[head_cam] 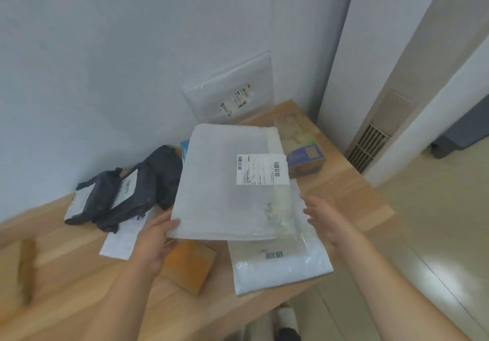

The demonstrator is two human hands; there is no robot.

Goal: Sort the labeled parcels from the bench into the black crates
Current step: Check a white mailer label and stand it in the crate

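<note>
My left hand [156,240] grips the near left corner of a large white padded parcel [225,182] with a barcode label, held tilted above the wooden bench [66,274]. To the right of that parcel's edge, my right hand [322,219] is open with fingers spread, not touching it. Under the lifted parcel lies another white bubble mailer [280,264] with a barcode. A small brown cardboard box [189,266] sits beside my left wrist. Two black poly bags [124,190] with labels lie at the left. No black crate is in view.
A clear plastic parcel [232,94] leans against the white wall at the back. A blue and brown box [305,160] stands near the bench's right edge. A white paper sheet [121,240] lies under the black bags. A floor vent [367,147] is to the right.
</note>
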